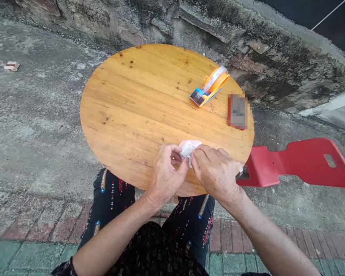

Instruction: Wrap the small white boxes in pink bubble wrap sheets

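Note:
Between my two hands, just above the near part of the round wooden table, is a small crumpled bundle of white, partly see-through wrapping. My left hand pinches its left side between thumb and fingers. Curled over its right side is my right hand, with the fingertips pressed on the wrapping. What the bundle contains, if anything, cannot be made out. A short piece of clear tape shows beside my right hand at the table's edge. Farther back lies an orange and blue tape dispenser with a roll in it.
A red box with a blurred top sits near the table's right edge. Beyond that edge is a red plastic chair. A rough stone wall runs behind the table. On the ground at far left lies a small white and red packet.

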### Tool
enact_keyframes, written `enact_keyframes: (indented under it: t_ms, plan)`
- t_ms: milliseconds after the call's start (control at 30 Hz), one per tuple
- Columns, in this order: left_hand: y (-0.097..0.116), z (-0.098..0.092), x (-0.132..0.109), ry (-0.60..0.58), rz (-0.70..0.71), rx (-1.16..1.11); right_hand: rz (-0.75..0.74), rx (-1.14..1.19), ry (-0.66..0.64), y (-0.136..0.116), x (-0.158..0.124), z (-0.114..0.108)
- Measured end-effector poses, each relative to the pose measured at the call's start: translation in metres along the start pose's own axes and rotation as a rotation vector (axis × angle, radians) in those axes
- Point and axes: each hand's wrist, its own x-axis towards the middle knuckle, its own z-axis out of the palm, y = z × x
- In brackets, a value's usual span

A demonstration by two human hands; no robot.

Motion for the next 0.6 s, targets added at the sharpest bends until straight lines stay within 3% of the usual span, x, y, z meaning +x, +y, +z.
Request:
enact_keyframes:
  t_ms: [233,400,600]
  plan:
    - [0.002,-0.001,0.004,0.011,0.106,0.106,0.097,0.063,-0.009,-0.001,-0.005,0.007]
    - [0.002,-0.001,0.006,0.022,0.116,0.119,0.281,0.352,0.002,0.001,-0.007,0.009]
    - [0.003,-0.001,0.005,0.023,0.116,0.118,0.303,0.594,0.047,0.012,-0.01,-0.001]
